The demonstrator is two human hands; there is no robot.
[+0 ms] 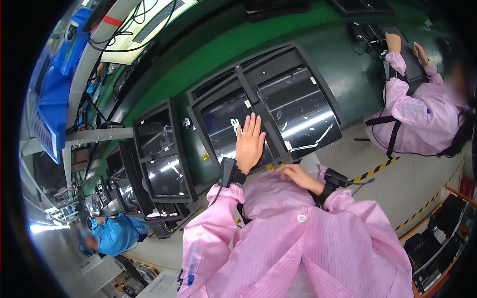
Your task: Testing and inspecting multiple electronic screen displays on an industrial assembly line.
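My left hand [250, 145] lies flat, fingers stretched out, over a dark glossy screen panel [221, 124] with small white tabs at its edges. White marks show on the panel just by the fingertips. This panel sits in the left compartment of a black divided tray [307, 62]; a second glossy panel [293, 97] fills the right compartment. Near the bench's front edge, above my lap, my right hand [299, 178] hangs loosely with its fingers slightly bent and apart. I see nothing held in it. Both wrists carry black strapped devices.
Left of the tray stands another black tray [176, 144] with two panels. Small yellow pieces [205, 157] lie between them. A co-worker in pink [415, 116] works at the right; a person in blue [117, 234] is far left. An orange-framed cart [449, 233] stands lower right.
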